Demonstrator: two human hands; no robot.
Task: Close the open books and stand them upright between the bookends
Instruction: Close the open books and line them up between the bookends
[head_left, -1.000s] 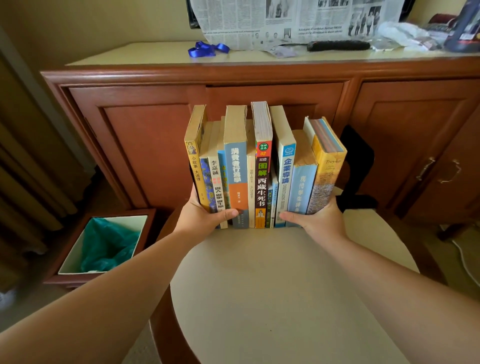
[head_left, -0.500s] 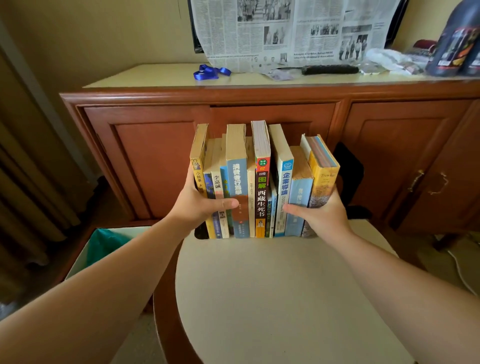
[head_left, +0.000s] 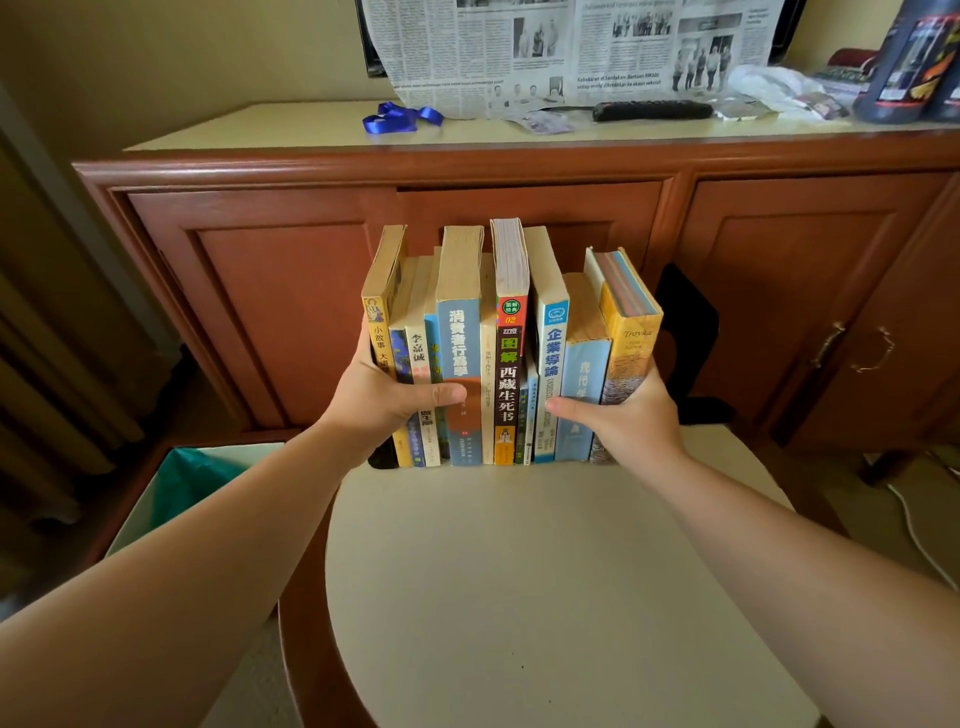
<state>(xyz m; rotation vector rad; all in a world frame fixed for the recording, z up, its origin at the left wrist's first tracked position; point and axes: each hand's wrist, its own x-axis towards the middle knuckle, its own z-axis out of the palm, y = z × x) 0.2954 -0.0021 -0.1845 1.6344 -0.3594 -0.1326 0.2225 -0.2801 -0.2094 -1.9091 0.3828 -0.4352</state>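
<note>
Yellowed paperbacks (head_left: 511, 343) stand upright at the round table's (head_left: 545, 597) far edge, squeezed between left hand (head_left: 384, 400) and right hand (head_left: 623, 415), fingers wrapped around the row's ends; one spine reads "Troyka" (head_left: 631, 353).

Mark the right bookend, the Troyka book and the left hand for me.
right bookend (head_left: 688, 317), head view, on its black upright plate.
Troyka book (head_left: 631, 353), head view, on its yellow spine.
left hand (head_left: 379, 397), head view, on the back of the hand.

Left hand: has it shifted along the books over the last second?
Yes: the left hand rose up the books, away from the tabletop, uncovering the black left bookend.
</note>
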